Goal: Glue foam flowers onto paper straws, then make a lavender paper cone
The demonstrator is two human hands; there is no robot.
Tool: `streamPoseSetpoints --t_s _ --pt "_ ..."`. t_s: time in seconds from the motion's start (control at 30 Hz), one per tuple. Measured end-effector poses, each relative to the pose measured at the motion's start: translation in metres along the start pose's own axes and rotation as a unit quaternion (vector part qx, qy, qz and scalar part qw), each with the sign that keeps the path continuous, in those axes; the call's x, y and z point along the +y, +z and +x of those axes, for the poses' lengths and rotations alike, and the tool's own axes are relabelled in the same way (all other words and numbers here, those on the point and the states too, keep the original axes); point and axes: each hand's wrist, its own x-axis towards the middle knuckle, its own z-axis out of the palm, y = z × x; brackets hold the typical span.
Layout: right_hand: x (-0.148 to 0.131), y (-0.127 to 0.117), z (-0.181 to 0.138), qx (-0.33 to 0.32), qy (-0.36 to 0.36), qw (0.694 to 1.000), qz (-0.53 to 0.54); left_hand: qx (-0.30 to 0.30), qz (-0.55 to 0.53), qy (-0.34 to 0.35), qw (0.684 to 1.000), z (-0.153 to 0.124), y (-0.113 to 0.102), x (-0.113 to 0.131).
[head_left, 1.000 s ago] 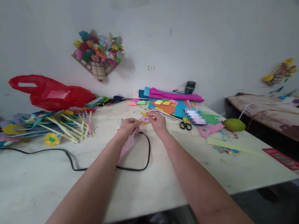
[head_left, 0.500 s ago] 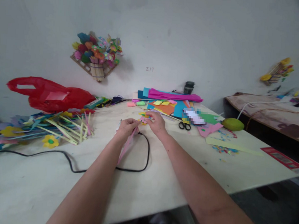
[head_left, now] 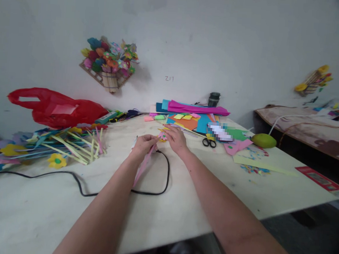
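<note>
In the middle of the table, my left hand [head_left: 144, 145] is closed, pinching the upper end of a narrow pink strip [head_left: 143, 167] that slants down toward me. Just beyond its fingertips is a small pink flower [head_left: 162, 135] with a green centre; whether the strip is joined to it is unclear. My right hand [head_left: 177, 137] is beside the flower, fingers stretched out and apart, with yellow petals near the fingertips. A white device [head_left: 135, 140] is mostly hidden behind my left hand; a black cord [head_left: 169, 169] loops around from it.
At left lie many strips and flowers [head_left: 78, 145] beside a red plastic bag [head_left: 60, 109]. Coloured sheets [head_left: 194, 107] are stacked at the back. Black-handled scissors [head_left: 209, 142], a green oval fruit [head_left: 263, 140] and paper scraps [head_left: 255, 170] lie at right.
My right hand has loosened its pinch and its fingers have straightened, so the pink flower with its green centre shows more. My left hand stays in place with the strip.
</note>
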Motion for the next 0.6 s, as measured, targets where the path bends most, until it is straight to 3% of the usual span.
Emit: streamPoseSetpoints --t_s 0.6 --pt "-0.0021 0.005 -0.001 -0.005 -0.017 1.0 0.02 -0.026 -0.046 0.008 0.999 0.0054 -0.0006 -0.0091"
